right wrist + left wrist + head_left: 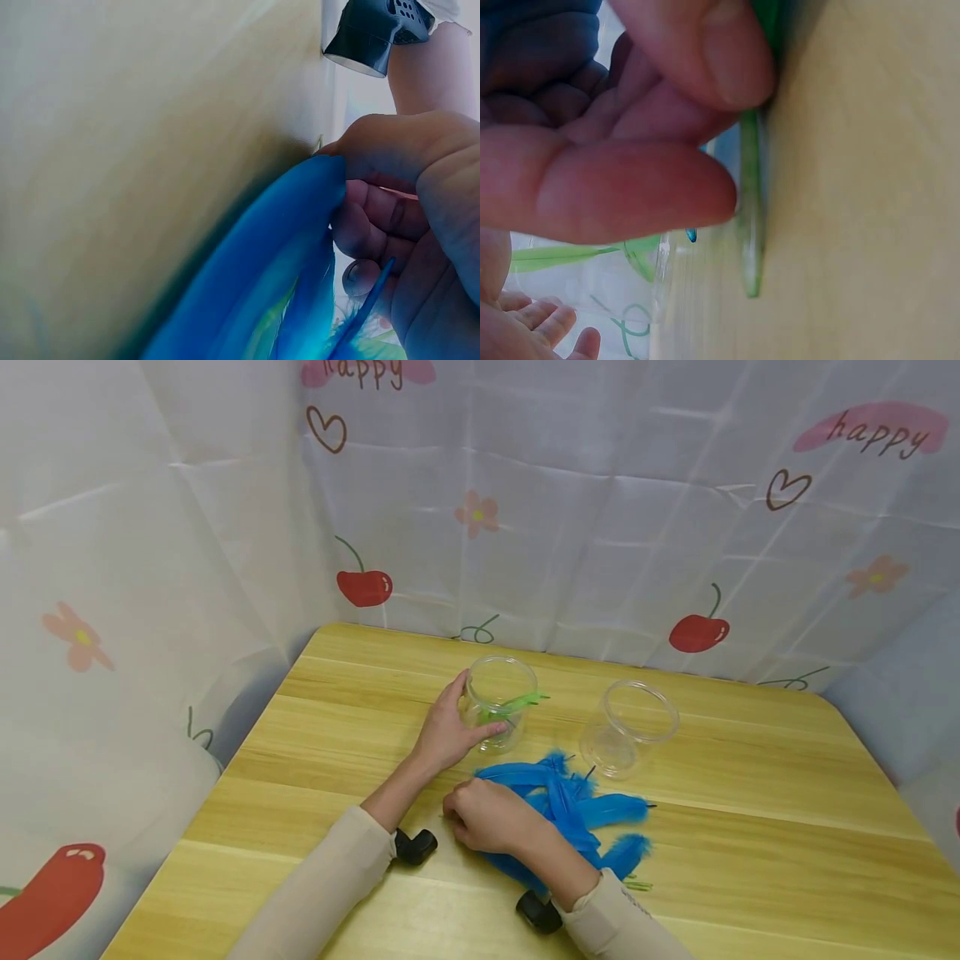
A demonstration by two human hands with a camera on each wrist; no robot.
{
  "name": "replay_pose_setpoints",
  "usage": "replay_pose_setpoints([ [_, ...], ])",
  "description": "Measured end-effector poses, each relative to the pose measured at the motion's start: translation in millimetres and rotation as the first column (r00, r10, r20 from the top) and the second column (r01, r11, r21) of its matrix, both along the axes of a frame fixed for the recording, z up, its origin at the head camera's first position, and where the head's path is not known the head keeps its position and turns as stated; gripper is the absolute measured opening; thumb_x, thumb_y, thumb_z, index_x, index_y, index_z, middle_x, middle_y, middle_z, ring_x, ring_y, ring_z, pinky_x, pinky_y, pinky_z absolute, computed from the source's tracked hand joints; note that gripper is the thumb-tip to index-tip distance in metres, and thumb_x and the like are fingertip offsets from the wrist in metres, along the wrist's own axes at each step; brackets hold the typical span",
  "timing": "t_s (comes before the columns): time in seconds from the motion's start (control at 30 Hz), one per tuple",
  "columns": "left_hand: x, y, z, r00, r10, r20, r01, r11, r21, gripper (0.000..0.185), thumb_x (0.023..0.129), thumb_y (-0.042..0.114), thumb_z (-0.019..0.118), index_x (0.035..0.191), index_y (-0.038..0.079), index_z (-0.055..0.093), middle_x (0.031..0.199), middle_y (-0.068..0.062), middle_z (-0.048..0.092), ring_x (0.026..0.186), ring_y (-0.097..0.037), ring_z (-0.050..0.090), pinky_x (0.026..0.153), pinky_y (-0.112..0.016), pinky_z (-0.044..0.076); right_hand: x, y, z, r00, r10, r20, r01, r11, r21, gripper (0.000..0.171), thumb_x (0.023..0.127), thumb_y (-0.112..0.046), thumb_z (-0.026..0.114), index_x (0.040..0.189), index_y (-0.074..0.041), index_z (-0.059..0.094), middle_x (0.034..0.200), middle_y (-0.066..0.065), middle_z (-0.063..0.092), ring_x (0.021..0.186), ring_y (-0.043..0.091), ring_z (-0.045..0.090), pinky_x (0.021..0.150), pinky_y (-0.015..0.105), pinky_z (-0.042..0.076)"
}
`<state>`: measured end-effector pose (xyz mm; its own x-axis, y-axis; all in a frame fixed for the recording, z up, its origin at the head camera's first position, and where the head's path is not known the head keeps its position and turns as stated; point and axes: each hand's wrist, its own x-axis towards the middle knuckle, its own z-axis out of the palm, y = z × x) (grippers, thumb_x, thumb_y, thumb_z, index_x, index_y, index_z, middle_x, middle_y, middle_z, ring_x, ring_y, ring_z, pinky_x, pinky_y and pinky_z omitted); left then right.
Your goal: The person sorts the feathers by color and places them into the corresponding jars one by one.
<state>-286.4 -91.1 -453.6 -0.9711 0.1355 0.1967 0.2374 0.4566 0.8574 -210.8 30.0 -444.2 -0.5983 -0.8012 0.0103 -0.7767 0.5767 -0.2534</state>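
My left hand (442,727) holds a clear plastic cup (501,664), thumb and fingers around its side. Light green feathers (517,702) stand in that cup, their tips leaning over the right rim. Close to the table, my right hand (487,814) has its fingers curled at the left edge of a pile of blue feathers (607,810). In the left wrist view its thumb and finger pinch a green feather (751,247), whose pale quill end sticks out. The right wrist view has a blue feather (255,247) beside the fingertips.
A second clear plastic cup (641,710) stands behind the pile, to the right. Green quills (639,885) poke out at the pile's lower right. The wooden table (750,843) meets a printed curtain (570,527) at the back. Black cameras (416,846) sit on both wrists.
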Motion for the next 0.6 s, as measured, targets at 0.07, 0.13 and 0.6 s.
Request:
replay_pose_setpoints([
  [0.07,0.0,0.3,-0.1,1.000,-0.001,-0.001,0.001,1.000,0.001,0.102,0.078,0.039,0.085,0.156,0.008,0.026,0.155,-0.013,0.035,0.142,-0.031,0.034,0.112,-0.052,0.031,0.2,0.1,-0.1,1.000,0.001,-0.003,-0.001,1.000,0.003,0.018,0.083,0.000,0.071,0.071,-0.014,0.066,0.064,-0.009,0.052,0.055,0.004,0.042,0.053,0.020,0.037],
  [0.13,0.5,0.6,0.0,1.000,-0.001,-0.003,0.001,1.000,0.002,0.102,0.078,0.038,0.085,0.156,0.008,0.027,0.155,-0.014,0.035,0.142,-0.032,0.034,0.112,-0.052,0.031,0.5,0.4,-0.2,1.000,0.003,-0.004,-0.003,1.000,0.005,0.018,0.083,0.000,0.071,0.072,-0.014,0.066,0.064,-0.009,0.052,0.055,0.003,0.042,0.053,0.019,0.037],
  [0.6,1.3,0.1,0.7,1.000,0.006,-0.009,-0.006,1.000,-0.021,0.102,0.078,0.039,0.085,0.156,0.009,0.026,0.154,-0.014,0.037,0.140,-0.032,0.036,0.111,-0.053,0.033,1.7,7.1,5.4,0.999,0.023,0.043,-0.020,0.997,-0.079,0.026,0.076,0.005,0.066,0.066,-0.016,0.055,0.063,-0.010,0.035,0.056,0.006,0.026,0.054,0.020,0.023],
])
